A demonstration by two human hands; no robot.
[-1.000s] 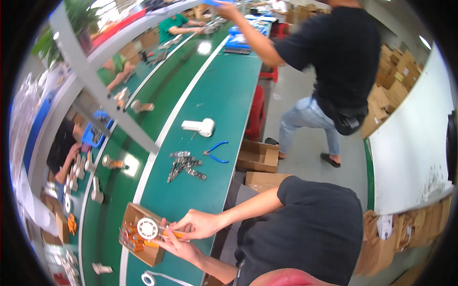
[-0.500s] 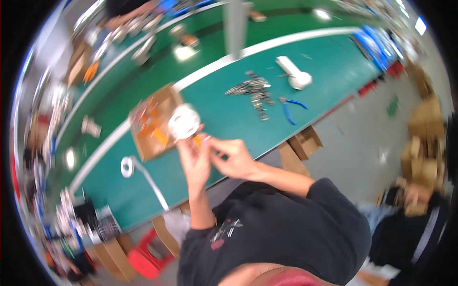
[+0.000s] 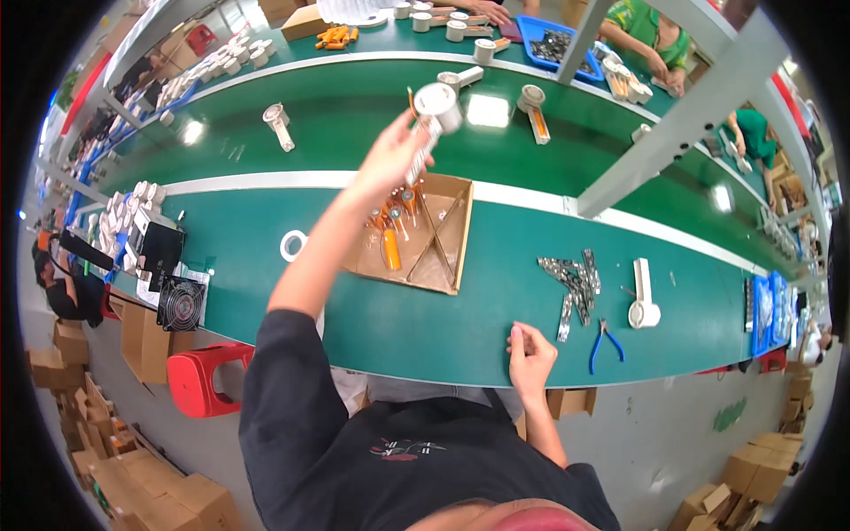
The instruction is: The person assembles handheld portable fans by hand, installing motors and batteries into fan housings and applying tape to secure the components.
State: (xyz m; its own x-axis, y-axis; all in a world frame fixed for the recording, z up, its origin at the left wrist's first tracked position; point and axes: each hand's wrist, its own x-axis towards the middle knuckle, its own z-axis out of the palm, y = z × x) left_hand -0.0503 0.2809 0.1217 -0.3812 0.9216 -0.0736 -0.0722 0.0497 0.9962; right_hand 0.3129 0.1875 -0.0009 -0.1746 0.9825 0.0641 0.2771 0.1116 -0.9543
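Note:
My left hand (image 3: 394, 157) is stretched far out, over the edge strip between the bench and the green belt. Its fingers are closed round the handle of a white handheld fan housing (image 3: 437, 104), round head pointing away from me. A thin orange piece shows beside the head. Low over the bench's near edge is my right hand (image 3: 531, 354), fingers curled in and nothing visible in them. To its right lie blue-handled cutters (image 3: 606, 343), a pile of small metal strips (image 3: 574, 281) and another white housing (image 3: 644, 301).
Below my left forearm sits a cardboard box (image 3: 443, 265) with orange cylindrical cells (image 3: 390, 250). A white tape roll (image 3: 293, 245) is left of it. More housings (image 3: 535, 115) lie on the belt (image 3: 336, 133). A grey metal post (image 3: 655, 133) rises at right. People work across the belt.
Both hands were together near the box, with a white round part in them. My left hand has reached out across the bench with the housing; my right has drawn apart to the right. The view has turned.

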